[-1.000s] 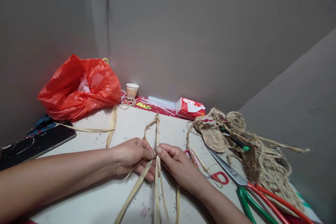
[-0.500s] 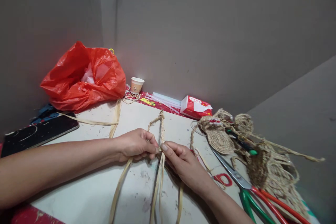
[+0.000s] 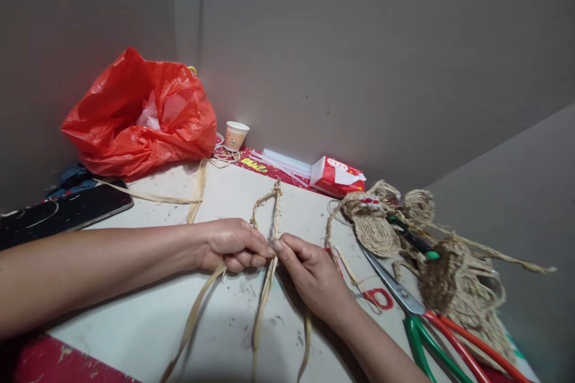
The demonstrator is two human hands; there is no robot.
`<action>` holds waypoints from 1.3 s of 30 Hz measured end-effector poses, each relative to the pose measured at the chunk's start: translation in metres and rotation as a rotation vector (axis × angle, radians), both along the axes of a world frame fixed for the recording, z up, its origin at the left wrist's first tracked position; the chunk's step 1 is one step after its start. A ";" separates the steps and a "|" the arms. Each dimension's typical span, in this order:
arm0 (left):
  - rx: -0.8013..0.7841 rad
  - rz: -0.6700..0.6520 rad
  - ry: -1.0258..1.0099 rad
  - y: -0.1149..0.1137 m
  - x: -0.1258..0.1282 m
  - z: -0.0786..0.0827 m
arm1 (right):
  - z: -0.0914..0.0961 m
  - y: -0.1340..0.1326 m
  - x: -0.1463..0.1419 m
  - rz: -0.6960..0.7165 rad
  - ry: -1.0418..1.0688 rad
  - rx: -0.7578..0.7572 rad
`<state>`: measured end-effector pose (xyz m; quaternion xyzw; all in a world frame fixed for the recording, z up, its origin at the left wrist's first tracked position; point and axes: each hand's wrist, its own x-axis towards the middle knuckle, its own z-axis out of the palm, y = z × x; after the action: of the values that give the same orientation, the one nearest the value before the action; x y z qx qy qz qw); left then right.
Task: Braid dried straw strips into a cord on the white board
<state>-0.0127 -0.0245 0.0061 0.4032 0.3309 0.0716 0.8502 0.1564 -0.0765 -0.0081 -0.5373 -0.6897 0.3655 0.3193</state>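
Observation:
A narrow braid of straw-coloured fibre (image 3: 277, 213) runs down the middle of the white board, its far end bent into a loop. My left hand (image 3: 238, 244) is closed, pinching the near end of the braid from the left side. From the right, my right hand (image 3: 309, 272) pinches the same spot between thumb and forefinger, the fingertips of both hands touching there. Loose flat strands hang toward me below the hands: a middle strand (image 3: 265, 305), a left strand (image 3: 195, 323) passing under my left hand, and a right strand (image 3: 307, 341).
Large shears (image 3: 411, 305) with red and green handles lie at right, beside small red-handled scissors (image 3: 380, 298). Coiled braided cord (image 3: 462, 287) is heaped beyond. A red plastic bag (image 3: 179, 125), a paper cup (image 3: 236, 136), a tissue pack (image 3: 330, 178) and a dark phone (image 3: 85, 208) line the back and left.
My left fingers have closed more tightly, and both hands now meet at the braid's end. The loose middle strands have come together into one. The view has shifted slightly.

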 end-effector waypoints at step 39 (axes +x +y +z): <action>0.951 0.108 0.382 -0.036 0.005 0.001 | 0.000 -0.018 -0.016 -0.119 0.512 -0.520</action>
<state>-0.0082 -0.0602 0.0068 0.7336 0.4316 0.1831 0.4920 0.1401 -0.0946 -0.0082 -0.5310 -0.4390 0.6319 0.3550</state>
